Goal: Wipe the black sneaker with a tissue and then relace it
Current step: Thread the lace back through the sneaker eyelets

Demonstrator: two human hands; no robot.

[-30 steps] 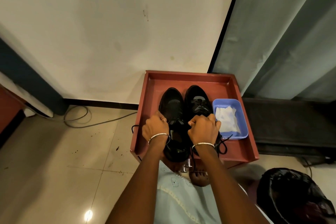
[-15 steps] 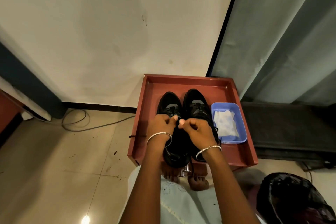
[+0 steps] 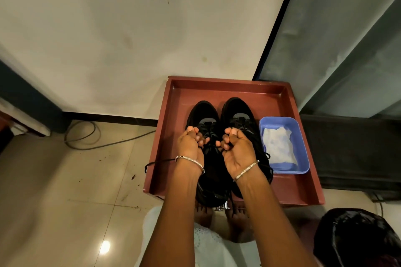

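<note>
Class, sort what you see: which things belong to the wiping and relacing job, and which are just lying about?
Job: left sneaker; its lace; tissue in the blue tub; left hand and right hand, both pinching the lace.

Lying about: right sneaker; floor cable; black bag.

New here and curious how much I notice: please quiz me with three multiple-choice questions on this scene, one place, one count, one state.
1. Where is the white tissue? A) in the blue tub B) on the floor C) inside a sneaker
2. How many black sneakers stand in the red tray? A) one B) two C) three
3. What are the left hand and right hand doing? A) lying flat B) gripping laces C) holding the tissue

1 A: it lies in the tub. 2 B: a pair, side by side. 3 B: both curl round laces.
</note>
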